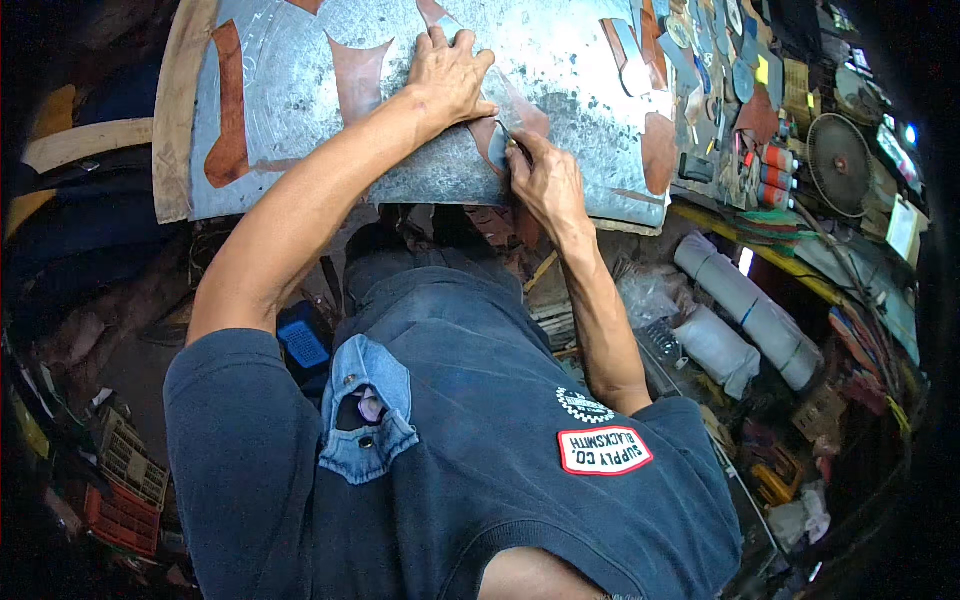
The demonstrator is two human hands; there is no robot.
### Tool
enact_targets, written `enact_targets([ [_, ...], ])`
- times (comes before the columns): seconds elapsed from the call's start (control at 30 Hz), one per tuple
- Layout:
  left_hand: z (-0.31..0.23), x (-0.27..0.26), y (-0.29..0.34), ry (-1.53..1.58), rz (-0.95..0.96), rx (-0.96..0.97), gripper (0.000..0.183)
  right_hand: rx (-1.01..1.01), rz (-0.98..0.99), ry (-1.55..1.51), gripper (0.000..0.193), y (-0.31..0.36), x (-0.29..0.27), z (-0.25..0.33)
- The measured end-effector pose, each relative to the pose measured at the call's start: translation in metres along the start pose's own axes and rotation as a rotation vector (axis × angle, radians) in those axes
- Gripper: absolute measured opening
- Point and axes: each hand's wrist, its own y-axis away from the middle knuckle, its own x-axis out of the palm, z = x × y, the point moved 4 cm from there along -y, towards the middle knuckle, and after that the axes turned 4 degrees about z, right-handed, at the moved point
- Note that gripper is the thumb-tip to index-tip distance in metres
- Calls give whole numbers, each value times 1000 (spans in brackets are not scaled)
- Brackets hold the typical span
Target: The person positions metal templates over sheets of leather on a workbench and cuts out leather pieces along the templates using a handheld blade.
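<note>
My left hand [452, 80] presses down with its fingers spread on a leather piece and what looks like a see-through template [512, 92]. Close by, my right hand [548, 182] is closed round a small knife [503, 129], most of whose handle is hidden in the fingers. Its blade rests at the edge of the brown leather piece [484, 138], just below my left thumb. All this lies on a scuffed metal sheet [300, 115] that covers the tabletop.
Cut leather pieces lie about: a long brown strip [230, 110] at left, a pale piece [358, 75], another [658, 152] at right. Templates crowd the right side near a fan [838, 165] and red-and-white bottles [776, 176]. Wrapped rolls [745, 305] lie below.
</note>
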Motion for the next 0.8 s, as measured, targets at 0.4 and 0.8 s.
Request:
enact_targets([
  [0.4,-7,-4,-2,-21,96,-39,74,29,5,-77,25,6,3,3],
  [0.8,-9,-16,-5,-24,196,-57,83,32,-306,-154,26,19,38,15],
])
